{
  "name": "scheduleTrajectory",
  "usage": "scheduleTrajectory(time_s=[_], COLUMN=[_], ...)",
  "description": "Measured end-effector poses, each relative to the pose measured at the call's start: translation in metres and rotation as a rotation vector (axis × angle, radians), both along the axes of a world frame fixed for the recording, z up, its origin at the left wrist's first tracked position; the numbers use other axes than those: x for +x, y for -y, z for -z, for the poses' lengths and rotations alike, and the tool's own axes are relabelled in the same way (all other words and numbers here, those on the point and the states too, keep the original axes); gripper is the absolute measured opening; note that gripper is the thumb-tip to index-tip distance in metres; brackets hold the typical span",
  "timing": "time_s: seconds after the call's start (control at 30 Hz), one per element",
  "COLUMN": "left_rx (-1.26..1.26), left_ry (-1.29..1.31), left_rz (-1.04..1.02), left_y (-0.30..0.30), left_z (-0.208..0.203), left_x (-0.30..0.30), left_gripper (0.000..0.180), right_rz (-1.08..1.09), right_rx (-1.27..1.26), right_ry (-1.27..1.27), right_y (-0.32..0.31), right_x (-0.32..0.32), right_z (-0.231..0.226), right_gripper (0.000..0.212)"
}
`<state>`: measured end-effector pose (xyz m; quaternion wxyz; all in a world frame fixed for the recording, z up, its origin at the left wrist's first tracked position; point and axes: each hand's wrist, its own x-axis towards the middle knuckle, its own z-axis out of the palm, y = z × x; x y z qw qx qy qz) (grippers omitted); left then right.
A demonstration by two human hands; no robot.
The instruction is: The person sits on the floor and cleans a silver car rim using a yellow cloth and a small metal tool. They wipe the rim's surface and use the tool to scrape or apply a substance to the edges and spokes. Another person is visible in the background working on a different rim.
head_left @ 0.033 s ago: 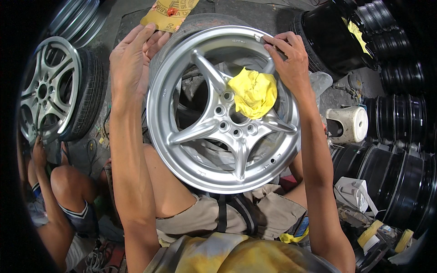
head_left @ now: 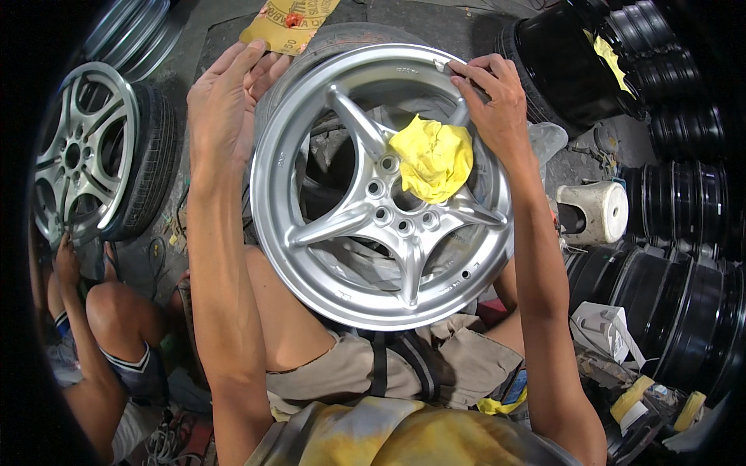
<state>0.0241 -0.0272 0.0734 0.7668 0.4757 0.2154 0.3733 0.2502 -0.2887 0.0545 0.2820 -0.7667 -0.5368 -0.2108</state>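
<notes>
One silver five-spoke wheel (head_left: 409, 252) lies between both hands, one yellow cloth (head_left: 437, 155) on its hub. The left hand (head_left: 224, 97) clamps one yellow sheet (head_left: 289, 27). The right hand (head_left: 497, 105), fingertips nearly together, is at the wheel's far edge; any grip I cannot tell. Nearer than it stands one white box (head_left: 604, 330), contents hidden.

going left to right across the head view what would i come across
Silver wheel at far left, left hand, tan sandpaper, yellow cloth, right hand, whitish stool, black rims.
</notes>
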Motion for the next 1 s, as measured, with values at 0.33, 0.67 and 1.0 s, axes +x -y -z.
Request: scheduleTrajectory(time_s=[0.33, 0.67, 1.0], left_rx=[0.003, 0.024, 0.023], left_ry=[-0.042, -0.038, -0.045], left_rz=[-0.018, 0.014, -0.027], left_y=[0.004, 0.001, -0.006], left_z=[-0.002, -0.003, -0.002], left_x=[-0.001, -0.004, -0.006], left_gripper=[0.029, 0.032, 0.049], right_rz=[0.004, -0.004, 0.015], right_rx=[0.01, -0.021, -0.009], right_ry=[-0.013, -0.122, -0.063], right_y=[-0.001, 0.005, 0.003], right_x=[-0.001, -0.002, -0.003], right_z=[-0.001, -0.009, -0.007], right_gripper=[0.021, 0.021, 0.021])
